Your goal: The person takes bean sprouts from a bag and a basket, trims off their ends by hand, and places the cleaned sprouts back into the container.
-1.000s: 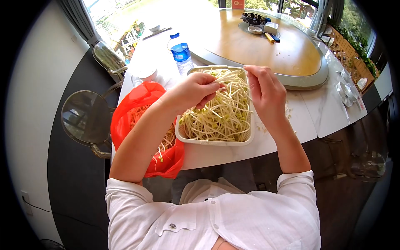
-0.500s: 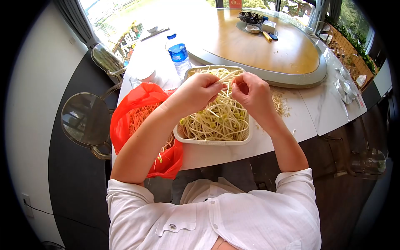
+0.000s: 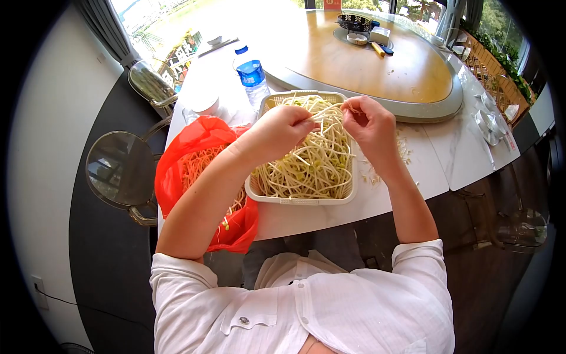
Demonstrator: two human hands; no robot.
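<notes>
Bean sprouts (image 3: 306,174) with yellow-green heads fill a cream plastic basket (image 3: 300,201) in front of me. Above its back left part, my left hand (image 3: 283,127) is closed around a few bean sprouts, whose pale stems stick out to the right. My right hand (image 3: 374,127) is at the basket's back right edge, thumb and fingers pinched together. A thin strand shows at its fingertips, too small to name. To the left of the basket lies an open red plastic bag (image 3: 177,171) with more sprouts inside, partly hidden by my left forearm.
Sprout scraps (image 3: 404,147) lie on the white table right of the basket. A water bottle (image 3: 253,82) stands behind it. Further back is a wooden turntable (image 3: 354,65) with a black holder (image 3: 355,23). Tableware (image 3: 489,121) sits at the far right, and chairs (image 3: 121,168) at the left.
My right hand has moved right and slightly up, away from my left hand, widening the gap between them. My left hand has stayed nearly in place, still closed on the sprouts.
</notes>
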